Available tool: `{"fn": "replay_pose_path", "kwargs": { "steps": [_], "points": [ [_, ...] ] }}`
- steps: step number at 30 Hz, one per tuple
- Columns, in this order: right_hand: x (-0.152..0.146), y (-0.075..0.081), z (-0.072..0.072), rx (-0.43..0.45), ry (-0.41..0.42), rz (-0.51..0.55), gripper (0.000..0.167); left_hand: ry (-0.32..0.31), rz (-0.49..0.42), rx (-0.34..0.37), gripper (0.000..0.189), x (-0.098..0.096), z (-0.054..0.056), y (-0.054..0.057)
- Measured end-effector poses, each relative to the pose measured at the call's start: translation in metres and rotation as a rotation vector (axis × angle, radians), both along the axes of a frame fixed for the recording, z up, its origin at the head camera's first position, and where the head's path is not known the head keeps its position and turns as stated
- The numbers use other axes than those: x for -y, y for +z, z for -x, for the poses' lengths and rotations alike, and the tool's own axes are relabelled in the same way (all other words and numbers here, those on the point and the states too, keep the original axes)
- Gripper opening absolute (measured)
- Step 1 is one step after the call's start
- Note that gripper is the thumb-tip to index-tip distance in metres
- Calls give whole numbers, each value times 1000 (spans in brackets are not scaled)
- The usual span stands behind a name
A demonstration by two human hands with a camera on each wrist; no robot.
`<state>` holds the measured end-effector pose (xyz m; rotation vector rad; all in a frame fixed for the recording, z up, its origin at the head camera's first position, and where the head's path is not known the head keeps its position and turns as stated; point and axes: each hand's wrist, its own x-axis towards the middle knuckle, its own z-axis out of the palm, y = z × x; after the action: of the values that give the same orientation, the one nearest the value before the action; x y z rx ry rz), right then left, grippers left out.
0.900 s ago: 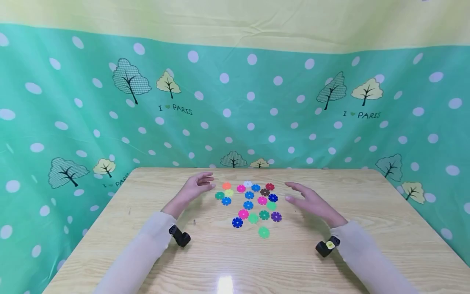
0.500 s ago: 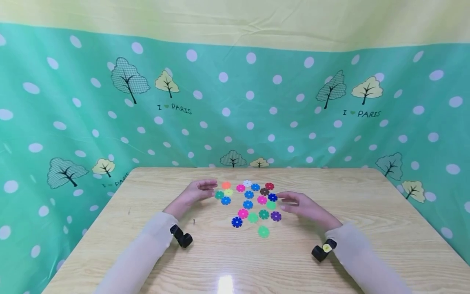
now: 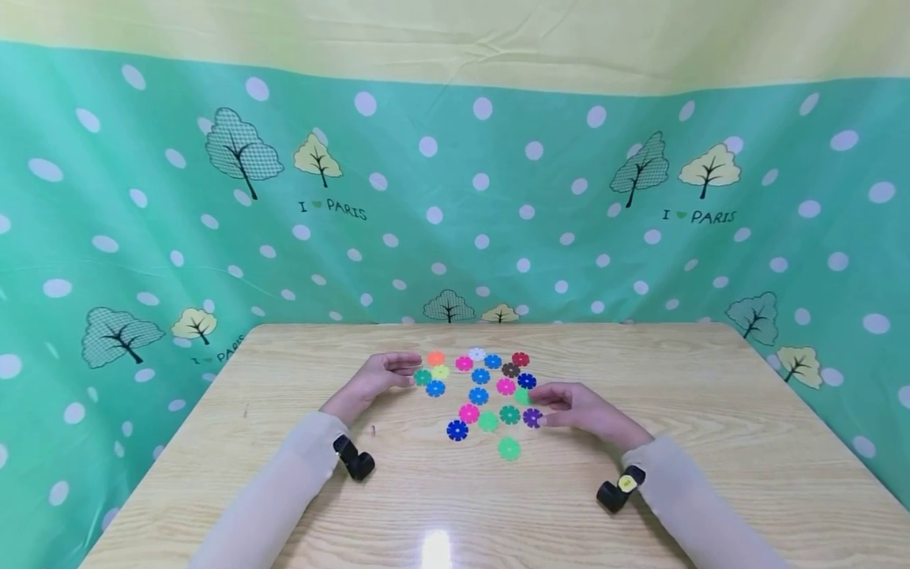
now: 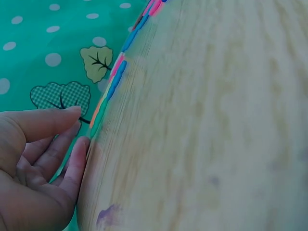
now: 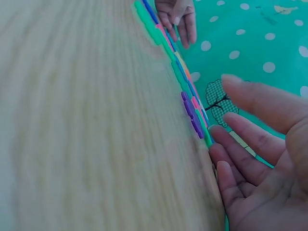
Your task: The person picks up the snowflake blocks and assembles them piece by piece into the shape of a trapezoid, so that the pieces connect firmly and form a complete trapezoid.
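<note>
Several flat, notched plastic discs in many colours lie loosely spread at the middle of the table. My left hand (image 3: 373, 378) is at their left side, fingers relaxed and holding nothing, nearest the teal disc (image 3: 423, 378) and the orange disc (image 3: 436, 359). On the right, my right hand (image 3: 586, 409) has its fingertips over the edge of a light green disc (image 3: 522, 396). Its thumb is right at the purple disc (image 3: 532, 418). The right wrist view shows these fingers loosely bent, with a gap between thumb and fingers and nothing held.
The wooden table (image 3: 455, 506) runs back to a green polka-dot cloth (image 3: 398, 190) hanging behind it. Toward the front lie a dark blue disc (image 3: 457, 430) and another light green disc (image 3: 509, 449). A black camera (image 3: 355, 460) sits on the left wrist.
My right hand has moved left and nearer, from beside the discs to the light green and purple ones. The left hand has shifted slightly toward the teal disc. The discs keep their places.
</note>
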<state>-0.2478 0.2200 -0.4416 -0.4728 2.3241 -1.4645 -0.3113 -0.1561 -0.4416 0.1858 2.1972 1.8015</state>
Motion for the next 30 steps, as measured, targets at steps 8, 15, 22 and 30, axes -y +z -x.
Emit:
{"fn": "replay_pose_path", "kwargs": {
  "steps": [8, 15, 22, 30],
  "points": [
    [-2, -5, 3, -24, 17, 6, 53, -24, 112, -70, 50, -2, 3, -2],
    [-3, -6, 3, -37, 11, -17, 49, -23, 210, -90, 47, -2, 6, -6],
    [-3, -7, 3, -108, 35, -51, 44, -54, 255, -117, 45, -2, 6, -4],
    [3, -5, 0, -183, 47, -143, 35, -66, 300, -146, 41, -1, 7, -5]
  ]
}}
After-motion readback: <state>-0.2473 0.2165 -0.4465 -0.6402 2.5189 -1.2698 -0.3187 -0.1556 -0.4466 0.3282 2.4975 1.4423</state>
